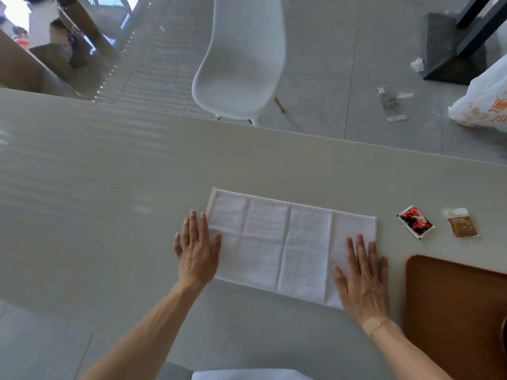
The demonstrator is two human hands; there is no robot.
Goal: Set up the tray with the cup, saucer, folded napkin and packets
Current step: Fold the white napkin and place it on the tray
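A white napkin (pixel 285 242), folded into a long rectangle with visible creases, lies flat on the pale grey table (pixel 109 187). My left hand (pixel 196 248) rests flat at its left end, fingers spread, thumb on the cloth. My right hand (pixel 362 278) presses flat on its near right corner. To the right lie a red and black packet (pixel 415 224) and a brown packet (pixel 463 222). The brown tray (pixel 450 311) sits at the right edge, partly cut off. A dark curved edge (pixel 504 335) shows at the frame's right border; I cannot tell what it is.
A white chair (pixel 241 58) stands on the floor beyond the table's far edge. A white plastic bag (pixel 482 100) and scraps of wrapper (pixel 392 102) lie on the floor at the right. Cardboard boxes (pixel 55 50) stand at the far left.
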